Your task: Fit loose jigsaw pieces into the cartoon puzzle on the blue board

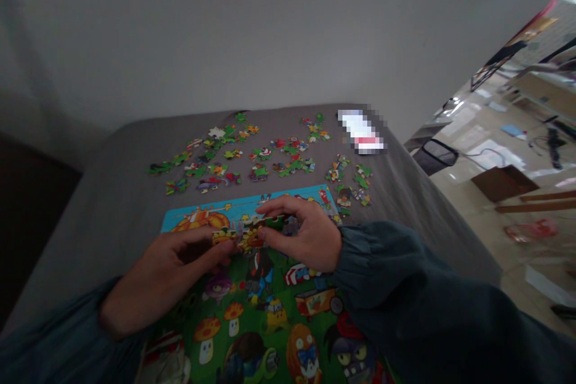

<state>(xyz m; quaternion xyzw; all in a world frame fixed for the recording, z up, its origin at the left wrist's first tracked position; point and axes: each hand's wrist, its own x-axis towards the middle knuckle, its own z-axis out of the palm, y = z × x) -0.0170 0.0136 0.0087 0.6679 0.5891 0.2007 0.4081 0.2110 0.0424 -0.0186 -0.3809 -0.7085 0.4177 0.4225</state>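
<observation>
A short strip of joined jigsaw puzzle pieces (250, 236) with yellow flower shapes is held up between both hands. My left hand (180, 264) pinches its left end between thumb and fingers. At the strip's right part, my right hand (306, 234) grips with thumb below and fingers over the top. Beneath the hands lies a colourful puzzle board (252, 324) with cartoon plants and characters on green and a blue upper band. The forearms and hands cover parts of this picture.
Loose puzzle pieces (294, 165) are scattered beyond the board on a grey cloth-covered table (121, 192). A phone (361, 131) with a blurred screen lies at the back right. Behind stands a pale wall (225, 30); a cluttered floor (495, 156) shows past the right edge.
</observation>
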